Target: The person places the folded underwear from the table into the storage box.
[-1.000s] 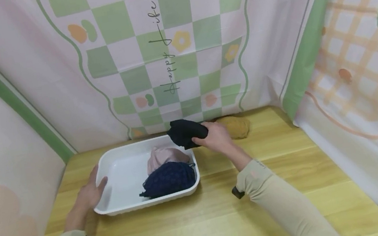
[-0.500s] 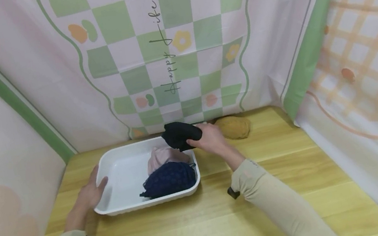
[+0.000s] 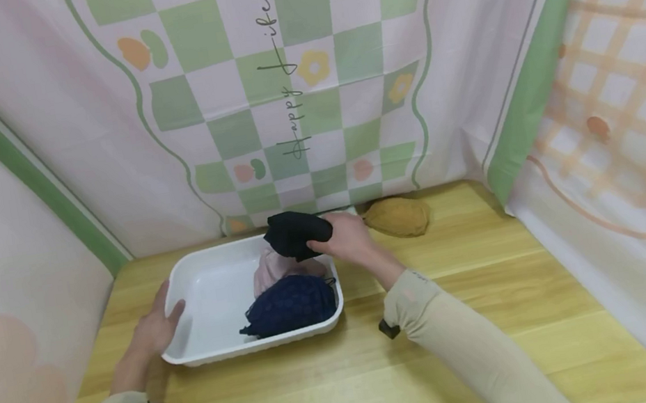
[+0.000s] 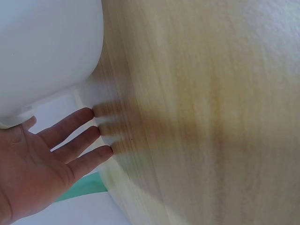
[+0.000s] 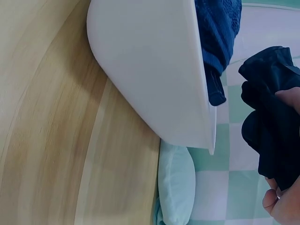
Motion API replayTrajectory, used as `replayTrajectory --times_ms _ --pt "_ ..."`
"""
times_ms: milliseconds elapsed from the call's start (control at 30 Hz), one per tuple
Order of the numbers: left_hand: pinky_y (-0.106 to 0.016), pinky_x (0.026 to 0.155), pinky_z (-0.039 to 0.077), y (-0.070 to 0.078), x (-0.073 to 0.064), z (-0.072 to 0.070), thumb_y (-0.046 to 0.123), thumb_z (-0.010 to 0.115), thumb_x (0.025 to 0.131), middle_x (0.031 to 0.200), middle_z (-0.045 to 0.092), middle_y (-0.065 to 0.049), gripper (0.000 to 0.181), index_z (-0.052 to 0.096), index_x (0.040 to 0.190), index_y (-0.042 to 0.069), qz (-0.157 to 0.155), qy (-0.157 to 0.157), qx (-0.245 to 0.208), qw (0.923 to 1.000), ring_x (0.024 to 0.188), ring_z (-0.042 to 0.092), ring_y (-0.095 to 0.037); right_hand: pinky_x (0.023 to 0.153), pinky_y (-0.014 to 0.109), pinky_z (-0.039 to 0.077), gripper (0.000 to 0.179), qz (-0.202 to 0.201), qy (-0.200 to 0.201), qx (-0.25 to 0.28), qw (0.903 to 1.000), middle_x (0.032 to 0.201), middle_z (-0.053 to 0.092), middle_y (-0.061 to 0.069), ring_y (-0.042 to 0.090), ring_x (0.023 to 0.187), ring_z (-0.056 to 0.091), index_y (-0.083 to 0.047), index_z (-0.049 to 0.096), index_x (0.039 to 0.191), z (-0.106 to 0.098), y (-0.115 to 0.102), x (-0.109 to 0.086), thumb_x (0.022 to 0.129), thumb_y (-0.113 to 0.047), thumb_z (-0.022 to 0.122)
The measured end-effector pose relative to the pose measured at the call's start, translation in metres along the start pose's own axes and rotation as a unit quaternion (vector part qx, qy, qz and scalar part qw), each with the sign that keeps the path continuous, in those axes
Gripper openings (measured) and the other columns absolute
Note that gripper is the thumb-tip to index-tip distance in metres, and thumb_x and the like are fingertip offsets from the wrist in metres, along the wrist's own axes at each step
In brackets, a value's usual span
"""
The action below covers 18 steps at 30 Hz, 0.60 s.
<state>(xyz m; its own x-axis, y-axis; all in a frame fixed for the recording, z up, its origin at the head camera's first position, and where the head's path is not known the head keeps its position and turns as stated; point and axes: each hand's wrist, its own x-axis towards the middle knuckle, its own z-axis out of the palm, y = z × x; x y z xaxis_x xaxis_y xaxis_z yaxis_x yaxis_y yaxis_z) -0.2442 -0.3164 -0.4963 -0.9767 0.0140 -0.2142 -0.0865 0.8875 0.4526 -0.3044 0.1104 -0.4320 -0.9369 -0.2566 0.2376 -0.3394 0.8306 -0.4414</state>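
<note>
My right hand (image 3: 344, 237) grips a bundled black cloth (image 3: 296, 234) above the tray's back right corner. In the right wrist view the black cloth (image 5: 272, 112) hangs in soft folds between thumb and fingers. Below it, a white tray (image 3: 206, 304) holds a crumpled pale pink cloth (image 3: 270, 270) and a dark blue cloth pouch (image 3: 291, 305) with cords, both at its right end. My left hand (image 3: 153, 330) rests at the tray's left edge, thumb over the rim. Its fingers are straight and spread, fingertips (image 4: 105, 150) at the tabletop in the left wrist view.
A mustard cloth pouch (image 3: 398, 218) lies at the table's back right. Behind the tray, a pale green cushion-like bundle (image 5: 177, 185) shows in the right wrist view. Printed curtains (image 3: 256, 99) enclose the wooden table (image 3: 304, 402) at the back and sides.
My right hand has moved left with the black cloth, from beside the tray's right edge to over the pink cloth. More of the mustard pouch shows. My left hand has stayed put.
</note>
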Motion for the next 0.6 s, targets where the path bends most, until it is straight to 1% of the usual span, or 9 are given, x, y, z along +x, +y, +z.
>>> replayTrajectory --times_ms 100,200,333,500,600 --pt "-0.071 0.1 0.042 0.0 0.0 0.0 0.06 0.019 0.104 0.151 0.025 -0.043 0.078 -0.016 0.159 0.016 -0.003 0.0 -0.005 1.0 0.127 0.04 -0.067 0.086 0.045 0.056 0.044 -0.004 -0.001 -0.007 1.0 0.105 0.076 0.009 0.03 0.098 0.07 -0.013 0.072 0.11 0.003 -0.003 0.001 0.084 -0.048 0.073" --pt "-0.072 0.102 0.04 -0.001 0.001 0.001 0.06 0.019 0.104 0.153 0.024 -0.042 0.078 -0.015 0.159 0.016 -0.004 -0.001 -0.005 1.0 0.128 0.039 -0.067 0.087 0.046 0.056 0.043 -0.002 -0.011 -0.001 0.9999 0.106 0.076 0.008 0.03 0.098 0.07 -0.014 0.071 0.112 0.007 -0.007 0.002 0.084 -0.047 0.073" --pt "-0.072 0.103 0.039 -0.001 0.002 0.002 0.06 0.019 0.104 0.153 0.024 -0.041 0.078 -0.015 0.159 0.016 -0.004 -0.001 -0.006 1.0 0.13 0.037 -0.067 0.088 0.046 0.056 0.04 -0.005 -0.02 0.004 0.9998 0.105 0.076 0.007 0.029 0.097 0.07 -0.015 0.072 0.109 0.012 -0.011 0.004 0.085 -0.046 0.073" --pt "-0.072 0.104 0.038 -0.002 0.003 0.001 0.06 0.019 0.104 0.152 0.025 -0.042 0.079 -0.013 0.16 0.015 -0.005 0.004 -0.007 1.0 0.129 0.037 -0.067 0.087 0.047 0.055 0.038 -0.009 -0.018 -0.002 0.9998 0.102 0.075 0.007 0.029 0.096 0.07 -0.013 0.071 0.104 0.018 -0.016 0.008 0.085 -0.047 0.073" --pt "-0.073 0.105 0.036 -0.002 0.002 0.0 0.06 0.019 0.104 0.153 0.023 -0.041 0.078 -0.015 0.159 0.016 -0.004 0.003 -0.006 1.0 0.13 0.035 -0.067 0.09 0.049 0.054 0.041 -0.005 -0.023 -0.009 0.9997 0.105 0.075 0.008 0.031 0.098 0.069 -0.013 0.071 0.107 0.022 -0.017 0.01 0.085 -0.047 0.073"
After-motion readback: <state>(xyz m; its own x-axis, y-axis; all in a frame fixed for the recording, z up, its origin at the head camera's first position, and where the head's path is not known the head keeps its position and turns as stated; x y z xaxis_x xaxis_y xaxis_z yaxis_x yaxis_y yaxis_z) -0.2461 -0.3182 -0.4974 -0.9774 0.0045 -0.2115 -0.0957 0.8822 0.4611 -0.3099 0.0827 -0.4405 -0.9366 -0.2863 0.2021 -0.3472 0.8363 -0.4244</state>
